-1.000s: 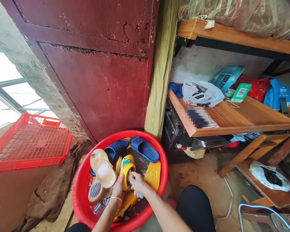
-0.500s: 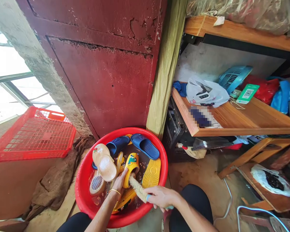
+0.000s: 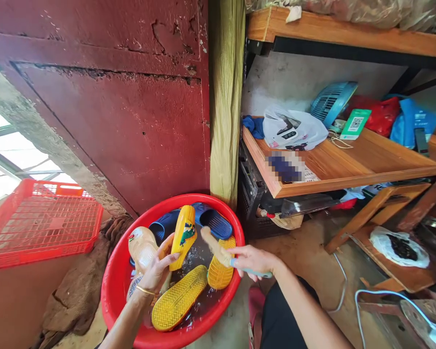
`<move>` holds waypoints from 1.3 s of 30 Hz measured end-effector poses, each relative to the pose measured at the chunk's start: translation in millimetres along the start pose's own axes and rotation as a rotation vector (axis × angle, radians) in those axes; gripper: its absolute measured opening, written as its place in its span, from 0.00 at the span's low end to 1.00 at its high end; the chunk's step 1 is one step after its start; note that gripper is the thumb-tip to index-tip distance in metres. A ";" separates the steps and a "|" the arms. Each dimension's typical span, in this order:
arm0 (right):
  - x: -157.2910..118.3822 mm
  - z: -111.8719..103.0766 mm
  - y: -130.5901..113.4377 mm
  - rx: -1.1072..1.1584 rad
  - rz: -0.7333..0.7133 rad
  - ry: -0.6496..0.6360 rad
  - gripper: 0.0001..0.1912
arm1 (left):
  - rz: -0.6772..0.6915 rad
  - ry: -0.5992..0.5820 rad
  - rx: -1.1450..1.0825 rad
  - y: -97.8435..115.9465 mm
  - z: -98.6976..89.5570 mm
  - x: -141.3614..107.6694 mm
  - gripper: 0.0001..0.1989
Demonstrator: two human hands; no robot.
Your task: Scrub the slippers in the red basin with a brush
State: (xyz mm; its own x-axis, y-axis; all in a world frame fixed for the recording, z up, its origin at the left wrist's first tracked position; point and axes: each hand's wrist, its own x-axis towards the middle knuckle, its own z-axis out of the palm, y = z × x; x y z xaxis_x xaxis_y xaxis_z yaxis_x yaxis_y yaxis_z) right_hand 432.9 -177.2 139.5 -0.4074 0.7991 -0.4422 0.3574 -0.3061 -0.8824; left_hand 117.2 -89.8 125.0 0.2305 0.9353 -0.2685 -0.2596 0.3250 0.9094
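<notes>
The left hand [image 3: 155,271] is clamped on a tilted yellow slipper [image 3: 183,237], holding it over a red basin [image 3: 109,293] of water. To its right, the right hand [image 3: 253,261] is wrapped around a brush [image 3: 217,249], bristles near the slipper but apart. Between and below both hands lies another yellow shoe [image 3: 179,300], sole up; a pale clog [image 3: 144,248] sits just beyond the left hand.

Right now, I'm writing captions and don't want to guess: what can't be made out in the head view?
All in the head view:
Left blue slipper: partly hidden behind the held yellow slipper.
Cream slipper: partly covered by the left hand.
Dark item: blurred by pixelation.
Upper wooden shelf: right end cut off by the picture's edge.
</notes>
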 end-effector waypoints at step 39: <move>76.0 59.3 -10.1 -0.622 -0.108 0.711 0.25 | 0.089 0.116 0.003 -18.0 5.2 2.8 0.38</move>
State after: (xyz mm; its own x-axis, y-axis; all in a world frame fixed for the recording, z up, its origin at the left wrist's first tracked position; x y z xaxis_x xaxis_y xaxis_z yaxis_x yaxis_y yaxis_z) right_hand 348.6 -144.1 105.3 0.0690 0.9974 0.0189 0.8149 -0.0454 -0.5779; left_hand 127.4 -93.7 109.6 0.0962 0.9704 -0.2216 -0.2717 0.2398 0.9320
